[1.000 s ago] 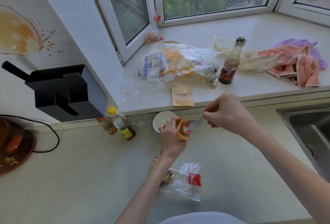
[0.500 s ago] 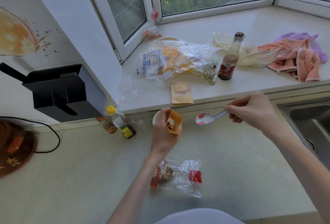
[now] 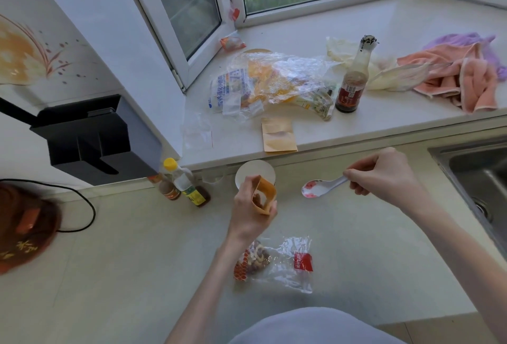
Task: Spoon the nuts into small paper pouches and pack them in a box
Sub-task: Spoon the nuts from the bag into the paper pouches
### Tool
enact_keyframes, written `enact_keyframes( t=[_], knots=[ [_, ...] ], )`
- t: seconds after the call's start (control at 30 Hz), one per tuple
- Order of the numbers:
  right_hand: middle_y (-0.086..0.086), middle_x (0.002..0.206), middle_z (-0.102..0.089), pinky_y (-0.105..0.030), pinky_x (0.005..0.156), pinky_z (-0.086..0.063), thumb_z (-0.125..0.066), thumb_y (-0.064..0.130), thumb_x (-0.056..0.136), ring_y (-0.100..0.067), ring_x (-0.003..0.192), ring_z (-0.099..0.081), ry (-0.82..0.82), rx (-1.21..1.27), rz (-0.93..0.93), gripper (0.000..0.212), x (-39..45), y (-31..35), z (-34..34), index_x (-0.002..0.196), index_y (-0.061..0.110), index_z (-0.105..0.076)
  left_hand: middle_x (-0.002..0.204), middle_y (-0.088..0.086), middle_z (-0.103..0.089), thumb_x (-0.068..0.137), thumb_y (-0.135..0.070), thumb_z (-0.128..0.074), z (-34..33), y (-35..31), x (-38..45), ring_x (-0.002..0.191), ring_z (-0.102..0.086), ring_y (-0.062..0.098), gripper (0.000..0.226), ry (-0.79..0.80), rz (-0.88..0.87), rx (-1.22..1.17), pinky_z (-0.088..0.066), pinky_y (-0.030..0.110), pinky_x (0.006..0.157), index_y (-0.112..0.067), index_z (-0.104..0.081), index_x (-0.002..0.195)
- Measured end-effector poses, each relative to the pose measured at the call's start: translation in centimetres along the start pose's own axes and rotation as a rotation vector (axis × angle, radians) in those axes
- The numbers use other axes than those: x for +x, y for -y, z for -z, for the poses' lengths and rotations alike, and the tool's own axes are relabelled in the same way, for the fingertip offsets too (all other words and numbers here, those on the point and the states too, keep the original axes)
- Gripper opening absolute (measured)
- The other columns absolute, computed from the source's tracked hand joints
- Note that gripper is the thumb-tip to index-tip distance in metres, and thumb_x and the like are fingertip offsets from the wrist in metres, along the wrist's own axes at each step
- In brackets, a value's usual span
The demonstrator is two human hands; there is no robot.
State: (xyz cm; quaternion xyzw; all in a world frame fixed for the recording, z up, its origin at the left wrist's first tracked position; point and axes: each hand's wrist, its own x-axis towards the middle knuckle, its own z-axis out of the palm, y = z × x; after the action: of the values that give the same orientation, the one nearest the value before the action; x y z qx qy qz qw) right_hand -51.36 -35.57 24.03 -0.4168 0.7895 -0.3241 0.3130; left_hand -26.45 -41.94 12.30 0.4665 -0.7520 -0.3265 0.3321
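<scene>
Above the one clear nut bag, the left hand grips one open paper pouch holding nuts, the right hand pinches one empty spoon, and a second pouch lies beyond.

The pouch is matt tan paper. The spoon is glossy white ceramic with a red flower print. The nut bag is crinkled clear plastic. The worktop looks smooth, pale and matt; the sink is brushed metal. The towel is soft pink cloth.
</scene>
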Motion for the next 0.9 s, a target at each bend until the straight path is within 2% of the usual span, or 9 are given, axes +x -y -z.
enact_keyframes(
  t=[0.1,0.2,0.3,0.4,0.53,0.63,0.77,0.9],
  knots=[
    [-0.002,0.048,-0.066,-0.015,0.04,-0.048,-0.064,0.003,0.076,-0.009,0.041,-0.063,0.035,-0.048,-0.021,0.023,0.1,-1.8,-1.6,0.057,0.014,-0.071,0.097,0.003,-0.059,0.075,-0.011,-0.078,0.3,2.0,-1.4,0.081,-0.058,0.012,0.051,0.089,0.136,0.043,-0.043,0.008,0.069,-0.015,-0.049,0.117],
    [-0.005,0.047,-0.066,-0.027,0.047,-0.054,-0.057,0.001,0.075,-0.013,0.045,-0.065,0.085,-0.148,-0.065,0.025,0.0,-5.3,-3.8,0.055,0.011,-0.07,0.093,0.005,-0.06,0.072,-0.009,-0.077,0.4,4.7,-3.9,0.08,-0.058,0.019,0.047,0.133,0.288,0.077,-0.042,0.016,0.067,-0.021,-0.05,0.109],
    [-0.008,0.047,-0.065,-0.022,0.044,-0.046,-0.053,-0.001,0.072,-0.017,0.046,-0.065,0.136,-0.242,-0.129,0.026,-0.5,-9.8,-5.9,0.053,0.008,-0.068,0.09,0.001,-0.06,0.068,-0.008,-0.077,0.9,7.3,-6.8,0.082,-0.059,0.019,0.047,0.103,0.38,0.122,-0.043,0.02,0.066,-0.025,-0.051,0.103],
    [-0.007,0.045,-0.064,-0.017,0.042,-0.038,-0.053,-0.002,0.07,-0.015,0.043,-0.062,0.175,-0.309,-0.187,0.024,-1.4,-13.7,-7.6,0.053,0.006,-0.068,0.096,0.004,-0.062,0.069,-0.011,-0.081,1.4,9.3,-8.8,0.089,-0.061,0.022,0.049,0.142,0.52,0.121,-0.051,0.029,0.075,-0.018,-0.054,0.11],
    [-0.004,0.043,-0.062,-0.02,0.044,-0.038,-0.054,-0.002,0.07,-0.016,0.042,-0.058,0.202,-0.327,-0.206,0.025,-2.7,-16.7,-9.6,0.051,0.007,-0.067,0.106,0.008,-0.063,0.072,-0.013,-0.079,1.3,10.8,-10.2,0.098,-0.06,0.024,0.055,0.229,0.618,0.145,-0.053,0.04,0.087,-0.014,-0.053,0.12],
    [-0.009,0.046,-0.063,-0.023,0.046,-0.039,-0.054,-0.002,0.071,-0.024,0.049,-0.063,0.201,-0.31,-0.199,0.023,-3.4,-17.7,-11.2,0.054,0.002,-0.068,0.113,0.009,-0.061,0.069,-0.009,-0.078,0.9,11.5,-10.8,0.104,-0.058,0.026,0.06,0.284,0.711,0.147,-0.051,0.038,0.09,-0.012,-0.052,0.124],
    [-0.011,0.048,-0.063,-0.024,0.046,-0.039,-0.053,-0.002,0.073,-0.022,0.047,-0.058,0.192,-0.239,-0.204,0.023,-3.7,-18.3,-13.0,0.053,0.001,-0.065,0.113,0.009,-0.061,0.068,-0.011,-0.079,0.1,12.2,-11.4,0.106,-0.058,0.027,0.058,0.347,0.777,0.1,-0.051,0.038,0.092,-0.014,-0.053,0.121],
    [-0.016,0.054,-0.066,-0.03,0.051,-0.047,-0.055,0.0,0.076,-0.019,0.049,-0.058,0.227,-0.141,-0.221,0.023,-3.8,-18.3,-15.1,0.057,-0.002,-0.068,0.108,0.005,-0.063,0.067,-0.013,-0.08,-0.3,12.6,-11.3,0.099,-0.06,0.022,0.055,0.383,0.82,0.026,-0.05,0.028,0.078,-0.019,-0.053,0.115]
  ],
)
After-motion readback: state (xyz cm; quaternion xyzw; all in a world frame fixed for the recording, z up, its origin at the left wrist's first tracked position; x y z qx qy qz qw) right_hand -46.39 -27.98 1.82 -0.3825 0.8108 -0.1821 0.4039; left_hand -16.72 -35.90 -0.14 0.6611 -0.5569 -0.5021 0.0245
